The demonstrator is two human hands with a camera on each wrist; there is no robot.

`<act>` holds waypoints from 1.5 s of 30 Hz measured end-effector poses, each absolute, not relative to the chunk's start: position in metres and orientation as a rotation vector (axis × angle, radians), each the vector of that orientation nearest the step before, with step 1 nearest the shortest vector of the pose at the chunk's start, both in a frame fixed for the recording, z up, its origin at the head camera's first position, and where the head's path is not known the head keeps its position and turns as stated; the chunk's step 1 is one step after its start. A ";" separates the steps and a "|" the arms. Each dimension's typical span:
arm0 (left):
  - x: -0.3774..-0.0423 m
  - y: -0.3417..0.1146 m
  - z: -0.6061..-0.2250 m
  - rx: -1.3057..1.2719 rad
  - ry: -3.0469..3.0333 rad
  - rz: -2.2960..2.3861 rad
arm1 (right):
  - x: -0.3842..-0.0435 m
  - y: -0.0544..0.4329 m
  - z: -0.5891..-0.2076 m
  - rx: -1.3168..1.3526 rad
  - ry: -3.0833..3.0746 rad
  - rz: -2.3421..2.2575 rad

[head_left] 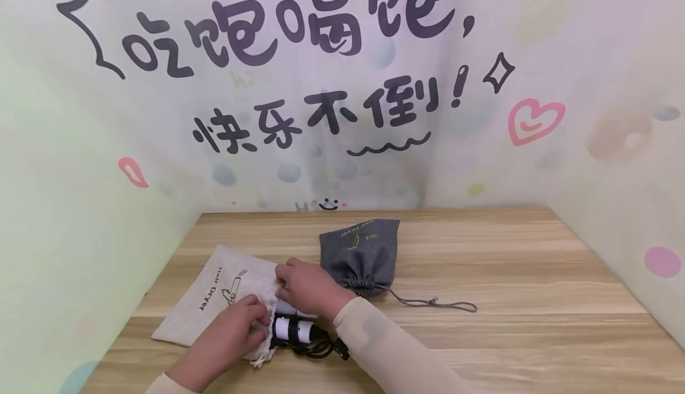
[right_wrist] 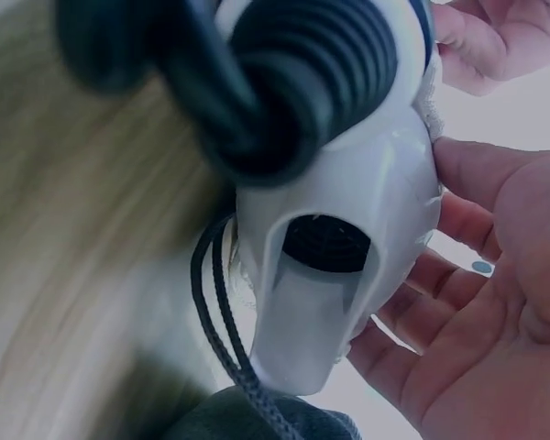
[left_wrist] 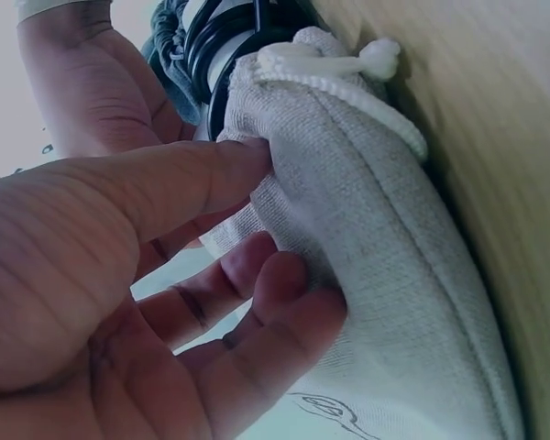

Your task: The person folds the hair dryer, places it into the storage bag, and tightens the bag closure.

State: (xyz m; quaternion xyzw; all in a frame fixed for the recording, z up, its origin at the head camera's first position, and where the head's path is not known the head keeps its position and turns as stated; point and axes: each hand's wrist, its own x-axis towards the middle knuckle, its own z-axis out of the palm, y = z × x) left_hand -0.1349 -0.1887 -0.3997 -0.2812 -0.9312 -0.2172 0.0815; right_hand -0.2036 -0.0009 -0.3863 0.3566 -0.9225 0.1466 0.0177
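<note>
A beige drawstring bag [head_left: 209, 299] with "Hair Dryer" printed on it lies at the left of the table, its mouth toward the right. Sticking out of that mouth is a white hair dryer [right_wrist: 385, 174] with a black coiled cord [head_left: 321, 349]; its other end is hidden inside the cloth. My left hand [head_left: 230, 328] pinches the near edge of the mouth between thumb and curled fingers, beside the white drawstring [left_wrist: 348, 82]. At the far edge of the mouth, my right hand [head_left: 310, 284] pinches the cloth, with its palm beside the dryer.
Just behind my right hand lies a dark grey drawstring bag [head_left: 364, 251], gathered shut, its grey string [head_left: 439, 303] trailing right over the wooden table [head_left: 508, 263]. A printed cloth backdrop [head_left: 471, 162] rises behind the table and at both sides.
</note>
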 end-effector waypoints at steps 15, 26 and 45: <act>-0.142 -0.188 -0.402 -0.873 -2.702 -0.696 | -0.198 0.002 -0.383 1.005 -2.899 0.377; -0.150 -0.180 -0.396 -0.803 -2.757 -0.590 | -0.192 0.012 -0.383 0.877 -2.918 0.382; -0.178 -0.180 -0.403 -0.828 -2.710 -0.555 | -0.188 0.010 -0.393 0.536 -2.931 0.461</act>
